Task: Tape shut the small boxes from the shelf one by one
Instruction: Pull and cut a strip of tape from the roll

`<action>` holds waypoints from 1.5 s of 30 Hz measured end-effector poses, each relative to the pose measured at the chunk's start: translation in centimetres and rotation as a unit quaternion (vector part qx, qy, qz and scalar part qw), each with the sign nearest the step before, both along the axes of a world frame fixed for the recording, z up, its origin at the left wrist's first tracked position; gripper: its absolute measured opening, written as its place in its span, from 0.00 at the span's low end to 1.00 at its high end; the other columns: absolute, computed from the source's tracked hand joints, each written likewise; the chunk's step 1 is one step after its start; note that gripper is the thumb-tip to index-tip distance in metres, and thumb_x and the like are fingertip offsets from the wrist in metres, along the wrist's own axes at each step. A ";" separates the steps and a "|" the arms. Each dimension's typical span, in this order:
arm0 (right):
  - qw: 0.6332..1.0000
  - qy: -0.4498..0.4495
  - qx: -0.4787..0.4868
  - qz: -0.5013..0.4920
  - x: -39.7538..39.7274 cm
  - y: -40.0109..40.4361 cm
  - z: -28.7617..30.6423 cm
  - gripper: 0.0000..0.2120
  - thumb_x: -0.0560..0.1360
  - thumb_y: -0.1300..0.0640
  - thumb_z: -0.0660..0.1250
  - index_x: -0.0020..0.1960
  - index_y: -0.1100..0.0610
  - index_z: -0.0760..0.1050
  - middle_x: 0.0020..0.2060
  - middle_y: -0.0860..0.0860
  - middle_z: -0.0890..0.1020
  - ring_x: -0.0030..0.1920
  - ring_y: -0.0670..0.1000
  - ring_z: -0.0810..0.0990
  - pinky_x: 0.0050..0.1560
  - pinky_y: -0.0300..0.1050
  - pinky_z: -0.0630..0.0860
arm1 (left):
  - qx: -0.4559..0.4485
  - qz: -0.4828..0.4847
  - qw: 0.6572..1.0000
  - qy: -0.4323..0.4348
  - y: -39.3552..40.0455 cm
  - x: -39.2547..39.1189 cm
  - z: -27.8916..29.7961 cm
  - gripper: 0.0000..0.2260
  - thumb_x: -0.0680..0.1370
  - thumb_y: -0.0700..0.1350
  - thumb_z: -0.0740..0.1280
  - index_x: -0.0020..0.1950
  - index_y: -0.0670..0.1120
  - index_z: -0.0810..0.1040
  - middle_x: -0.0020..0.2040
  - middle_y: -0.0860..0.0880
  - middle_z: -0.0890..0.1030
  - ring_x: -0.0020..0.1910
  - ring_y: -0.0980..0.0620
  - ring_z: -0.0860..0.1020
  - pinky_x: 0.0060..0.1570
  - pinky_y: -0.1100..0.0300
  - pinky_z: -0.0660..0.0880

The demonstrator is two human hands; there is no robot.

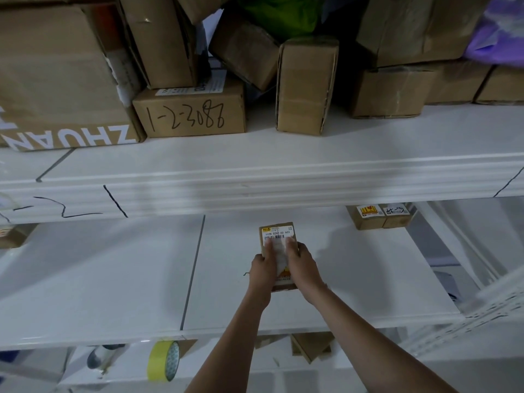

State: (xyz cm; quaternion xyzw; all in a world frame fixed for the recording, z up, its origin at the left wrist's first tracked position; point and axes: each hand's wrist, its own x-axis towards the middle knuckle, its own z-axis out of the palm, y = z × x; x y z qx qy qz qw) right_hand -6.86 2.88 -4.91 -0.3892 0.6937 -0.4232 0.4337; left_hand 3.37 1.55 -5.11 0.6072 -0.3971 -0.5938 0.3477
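Two hands on one small box [278,251], which lies flat on the middle shelf [113,279], roughly centre, label side up. Left hand [262,268] grips the box's left edge, thumb laid over the white label; right hand [300,260] grips the right edge, thumb likewise on top. Fingers of both curl round the sides; undersides hidden. Label carries a barcode and printed digits; near end of the box shows a yellow-orange mark, partly covered by the wrists.

Two more small boxes [380,217] sit side by side at the back right of the same shelf, well apart from the held one.

Upper shelf [283,171]: crowded with brown cartons, one marked by hand "1-2-3088" [188,112], one upright carton [306,86] near centre.

Below, on the lower level: yellow tape roll [164,360] standing on edge, left of the forearms.
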 end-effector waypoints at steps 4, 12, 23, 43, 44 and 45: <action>0.997 0.058 0.025 0.031 -0.1 0.0 -0.2 0.27 0.83 0.37 0.49 0.62 0.55 0.77 0.49 0.51 0.82 0.46 0.47 0.81 0.41 0.41 0.76 | -0.014 0.010 0.998 -0.063 -0.3 0.1 -0.1 0.32 0.80 0.69 0.53 0.56 0.43 0.81 0.48 0.43 0.84 0.45 0.45 0.84 0.45 0.52 0.82; 0.997 0.075 0.005 -0.023 0.6 -0.2 -0.3 0.27 0.82 0.37 0.56 0.61 0.59 0.76 0.50 0.53 0.83 0.44 0.50 0.81 0.35 0.37 0.72 | -0.049 0.026 0.994 -0.099 0.1 -0.6 0.4 0.27 0.81 0.66 0.53 0.47 0.45 0.79 0.42 0.45 0.83 0.39 0.48 0.82 0.36 0.57 0.79; 0.995 0.062 0.025 -0.075 0.1 0.2 -1.2 0.22 0.79 0.38 0.64 0.60 0.52 0.61 0.51 0.48 0.79 0.38 0.40 0.76 0.30 0.33 0.68 | -0.118 0.033 0.980 -0.156 0.0 0.9 -0.4 0.09 0.82 0.42 0.64 0.62 0.51 0.74 0.60 0.44 0.79 0.53 0.51 0.79 0.44 0.58 0.82; 0.988 0.129 0.077 0.046 0.5 0.9 -3.0 0.31 0.81 0.34 0.50 0.61 0.59 0.76 0.55 0.56 0.81 0.51 0.53 0.79 0.48 0.47 0.75 | 0.042 -0.028 0.997 -0.064 1.3 1.1 -2.5 0.24 0.82 0.64 0.53 0.58 0.44 0.73 0.48 0.49 0.79 0.45 0.53 0.79 0.36 0.60 0.73; 0.987 0.135 0.079 0.043 0.6 0.9 -3.2 0.31 0.82 0.35 0.51 0.60 0.60 0.76 0.54 0.56 0.82 0.50 0.53 0.79 0.47 0.46 0.74 | 0.040 -0.025 0.995 -0.083 1.3 0.9 -2.7 0.24 0.83 0.63 0.54 0.58 0.44 0.72 0.47 0.49 0.78 0.44 0.53 0.78 0.34 0.61 0.71; 0.986 0.138 0.081 0.043 0.7 0.9 -3.4 0.30 0.82 0.36 0.51 0.60 0.60 0.76 0.54 0.56 0.82 0.49 0.53 0.79 0.46 0.46 0.73 | 0.038 -0.024 0.995 -0.094 1.3 0.8 -3.0 0.23 0.83 0.63 0.54 0.57 0.43 0.72 0.47 0.48 0.78 0.43 0.53 0.77 0.33 0.61 0.70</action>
